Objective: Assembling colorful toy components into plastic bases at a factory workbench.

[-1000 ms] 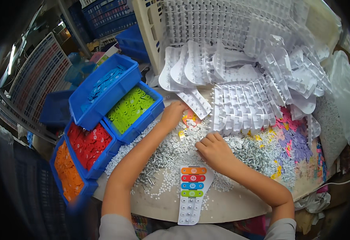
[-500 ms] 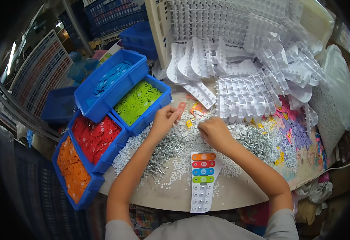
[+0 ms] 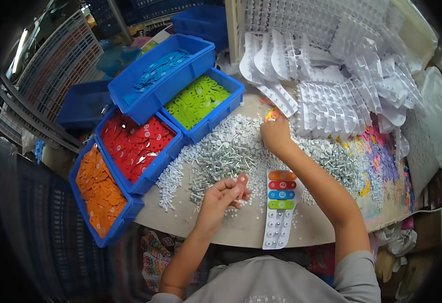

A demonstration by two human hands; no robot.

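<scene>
My left hand [image 3: 220,203], over the near part of the table, pinches a small flat salmon-pink strip [image 3: 241,182] with holes between thumb and fingers. Farther off, my right hand [image 3: 276,135] has its fingers bent down beside a few yellow and orange pieces [image 3: 272,115]; what its fingertips hold, if anything, is hidden. Close to the table's front edge lies a white board [image 3: 277,230] with rows of pegs. Orange, red, blue and green strips [image 3: 281,194] sit across its upper half, while bare pegs show on its lower half.
Blue bins [image 3: 114,107] on the left hold blue, green, red and orange strips. Heaps of metal pins [image 3: 218,166] and small white caps [image 3: 241,129] cover the middle. White plastic boards [image 3: 332,108] pile up at the back right, near purple and pink pieces [image 3: 382,156].
My left hand has come back toward me with the salmon-pink strip. My right hand has reached farther away to the yellow and orange pieces. The view has shifted, so the table appears moved.
</scene>
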